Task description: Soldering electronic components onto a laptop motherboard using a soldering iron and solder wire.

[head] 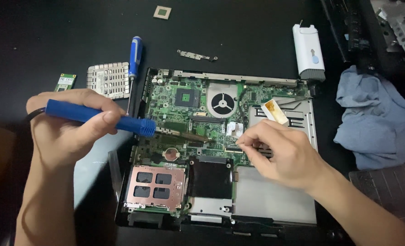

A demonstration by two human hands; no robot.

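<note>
An opened laptop base lies in front of me with its green circuit board (166, 98) and round fan (221, 102) exposed. My left hand (68, 125) grips a blue-handled soldering iron (100, 117) whose metal tip reaches rightwards over the board. My right hand (282, 150) pinches a thin wire (227, 145) down at the middle of the board, close to the iron's tip, and holds a small white-and-amber strip (275, 111) sticking up behind the fingers. A copper-coloured card cage (154, 184) sits at the board's near left.
A blue-handled screwdriver (134, 59) lies beside a perforated metal plate (107, 79) and a small green card (66, 81). A white cleaning tool (308, 52), a blue cloth (373, 116), a small chip (162, 12) and a metal bracket (196, 55) lie around the black table.
</note>
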